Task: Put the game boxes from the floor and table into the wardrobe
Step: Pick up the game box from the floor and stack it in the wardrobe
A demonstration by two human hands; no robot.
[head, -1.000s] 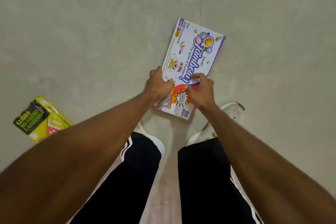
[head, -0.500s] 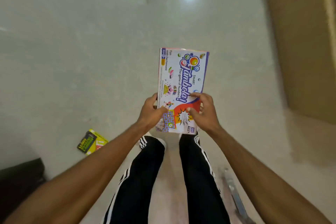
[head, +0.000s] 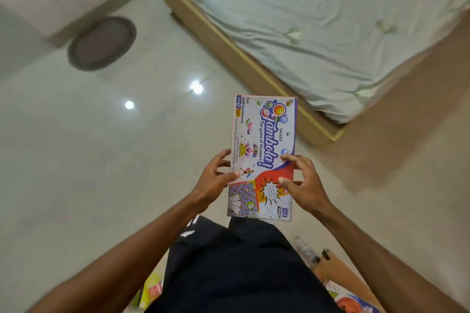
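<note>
Round swung the view since half a second before, and the bed [head: 223, 38] came in ahead on my right. Both hands had the Tambola game box [head: 263, 155], clear of the floor [head: 101, 147], out in front of my legs, its long side pointing away from me. Left hand [head: 213, 183] gripped the left edge, thumb on the printed face. Right hand [head: 302, 185] gripped the right edge, thumb and forefinger on top. A grey oval mat [head: 101, 43] lay far left. Down by my left leg peeped something yellow [head: 151, 290], blurred, perhaps another game box.
</note>
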